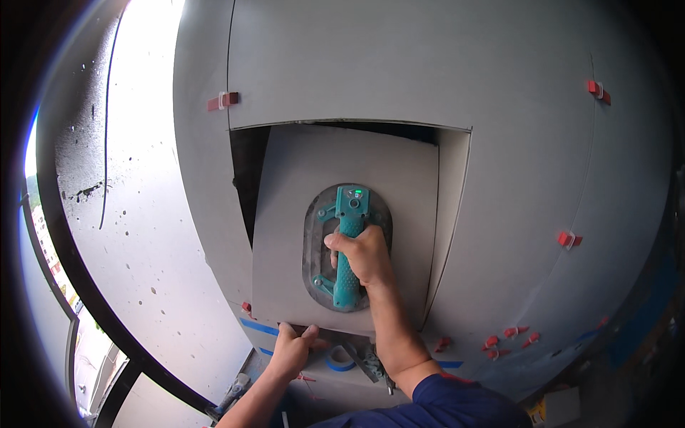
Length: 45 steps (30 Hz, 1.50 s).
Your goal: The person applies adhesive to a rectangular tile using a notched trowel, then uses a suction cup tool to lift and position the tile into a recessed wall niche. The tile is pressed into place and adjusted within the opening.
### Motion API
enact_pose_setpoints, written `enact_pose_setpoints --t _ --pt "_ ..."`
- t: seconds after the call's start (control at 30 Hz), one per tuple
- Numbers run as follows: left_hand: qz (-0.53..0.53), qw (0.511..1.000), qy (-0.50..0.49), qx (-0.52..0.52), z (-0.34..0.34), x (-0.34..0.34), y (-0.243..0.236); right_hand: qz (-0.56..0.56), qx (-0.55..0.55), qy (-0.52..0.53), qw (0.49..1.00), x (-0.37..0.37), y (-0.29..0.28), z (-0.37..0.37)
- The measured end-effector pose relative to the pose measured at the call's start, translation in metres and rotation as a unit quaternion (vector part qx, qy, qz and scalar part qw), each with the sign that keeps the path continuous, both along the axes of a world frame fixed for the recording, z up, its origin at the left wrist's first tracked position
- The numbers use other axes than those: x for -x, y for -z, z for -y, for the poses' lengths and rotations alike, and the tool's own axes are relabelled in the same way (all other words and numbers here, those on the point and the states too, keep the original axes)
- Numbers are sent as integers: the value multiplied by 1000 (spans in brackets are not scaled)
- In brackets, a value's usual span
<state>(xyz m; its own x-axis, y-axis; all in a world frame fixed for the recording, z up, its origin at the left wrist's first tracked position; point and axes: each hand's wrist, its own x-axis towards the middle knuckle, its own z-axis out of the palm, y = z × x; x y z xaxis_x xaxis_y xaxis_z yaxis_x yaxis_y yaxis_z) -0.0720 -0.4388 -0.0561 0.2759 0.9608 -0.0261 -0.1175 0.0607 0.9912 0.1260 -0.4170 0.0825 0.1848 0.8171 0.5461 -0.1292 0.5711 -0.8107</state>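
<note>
A grey tile (292, 171) sits tilted in a rectangular opening in the wall of grey tiles, with dark gaps along its left and top edges. Stuck on its face is a suction lifter with a dark oval pad and a teal handle (349, 274); a small green light shows at its top. My right hand (365, 253) wraps round that handle. Down at the tile's lower edge, my left hand (291, 351) grips the edge, its fingers partly hidden.
Red levelling wedges (569, 240) sit in the wall's joints, and several more lie at the lower right. Below the tile are a roll of blue tape (340, 359) and metal tools (371, 362). A window (78, 321) lies at the left, beside a spattered pale panel (153, 250).
</note>
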Motion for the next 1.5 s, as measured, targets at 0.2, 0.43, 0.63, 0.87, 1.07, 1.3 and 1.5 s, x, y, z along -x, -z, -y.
enact_pose_setpoints --t 0.2,0.43,0.63,0.87,1.07,1.3,1.5 --pt "10 1000 9 -26 5 -16 -6 1 8 20 1000 0 -5 2" --pt "50 998 14 -33 4 -22 1 13 25 37 999 1 -4 0" --pt "93 994 53 -33 -7 -22 3 35 61 82 994 -3 -8 -7" --pt "134 988 75 -25 -10 -29 4 44 67 90 993 -5 -9 -11" --pt "98 992 53 -65 -7 -20 20 45 70 105 991 8 -7 -10" --pt "36 993 69 -91 -4 -20 6 36 80 123 989 3 -13 -9" --pt "66 993 63 -72 -1 -21 2 45 76 116 989 -5 -13 -8"
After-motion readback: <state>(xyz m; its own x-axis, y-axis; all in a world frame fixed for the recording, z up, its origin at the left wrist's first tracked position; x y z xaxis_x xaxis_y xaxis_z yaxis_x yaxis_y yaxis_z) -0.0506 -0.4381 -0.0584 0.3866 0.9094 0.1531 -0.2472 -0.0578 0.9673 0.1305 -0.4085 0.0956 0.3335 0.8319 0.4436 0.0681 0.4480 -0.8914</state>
